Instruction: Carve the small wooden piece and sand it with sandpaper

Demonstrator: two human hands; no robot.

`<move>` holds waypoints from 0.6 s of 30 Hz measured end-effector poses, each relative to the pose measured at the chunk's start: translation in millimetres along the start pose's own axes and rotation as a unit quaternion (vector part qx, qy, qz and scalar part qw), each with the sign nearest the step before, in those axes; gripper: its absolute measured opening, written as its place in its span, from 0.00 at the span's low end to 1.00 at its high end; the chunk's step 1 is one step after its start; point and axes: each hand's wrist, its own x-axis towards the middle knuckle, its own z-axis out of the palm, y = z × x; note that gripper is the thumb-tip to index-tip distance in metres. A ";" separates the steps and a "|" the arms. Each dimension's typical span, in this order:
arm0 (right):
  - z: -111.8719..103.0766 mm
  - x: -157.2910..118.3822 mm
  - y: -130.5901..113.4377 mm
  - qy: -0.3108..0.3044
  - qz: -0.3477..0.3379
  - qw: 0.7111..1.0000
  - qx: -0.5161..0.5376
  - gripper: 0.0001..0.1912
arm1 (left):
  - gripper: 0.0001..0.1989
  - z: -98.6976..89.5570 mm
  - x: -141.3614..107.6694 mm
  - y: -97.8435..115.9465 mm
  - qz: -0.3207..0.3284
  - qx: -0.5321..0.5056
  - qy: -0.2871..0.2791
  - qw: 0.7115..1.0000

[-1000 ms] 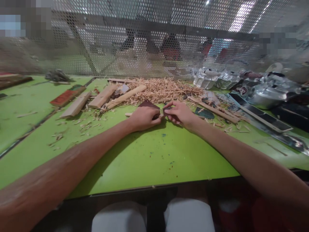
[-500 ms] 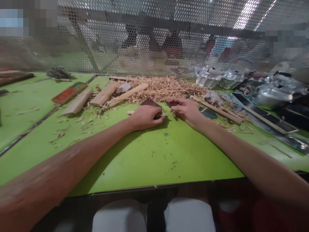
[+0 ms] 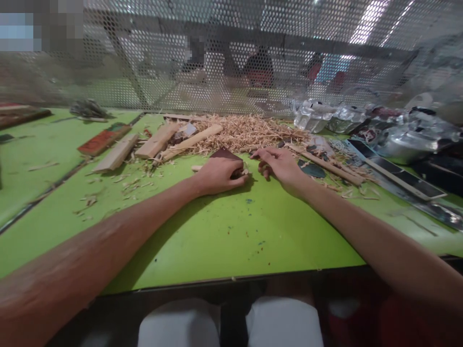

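Note:
My left hand (image 3: 220, 173) is closed around a slim piece of pale wood (image 3: 196, 168). One end of the wood sticks out by the wrist and the other shows at the fingertips; the palm hides the middle. Just beyond the knuckles lies a dark brown sheet (image 3: 224, 153) that looks like sandpaper, partly covered by this hand. My right hand (image 3: 280, 166) hovers close to the green table top (image 3: 253, 231), to the right of the left hand. Its fingers are bent but apart, and nothing shows in them.
Behind the hands spreads a heap of wood shavings (image 3: 253, 130) against a perforated metal screen (image 3: 224, 91). Wooden blocks (image 3: 157, 140) and a red-painted block (image 3: 104, 140) lie to the left. On the right are a long stick (image 3: 329, 166), a dark strip (image 3: 394, 168) and foil-wrapped bundles (image 3: 405, 140).
The fingers of my right hand have shifted slightly, with the index finger more bent and the lower fingers curled in. My left hand stays around the wood in nearly the same place.

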 end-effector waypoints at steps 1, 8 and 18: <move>0.6 -1.6 -1.8 0.000 0.000 1.000 -0.003 0.19 | 0.18 0.2 -0.1 -0.1 0.001 0.001 0.000 1.000; 7.7 -9.4 -9.4 -0.059 0.057 0.997 -0.003 0.10 | 0.17 -0.7 -0.4 1.9 -0.001 -0.004 0.000 1.000; 20.3 -12.2 -10.9 -0.013 0.081 0.997 0.012 0.10 | 0.16 1.1 1.7 1.7 -0.018 0.003 -0.007 1.000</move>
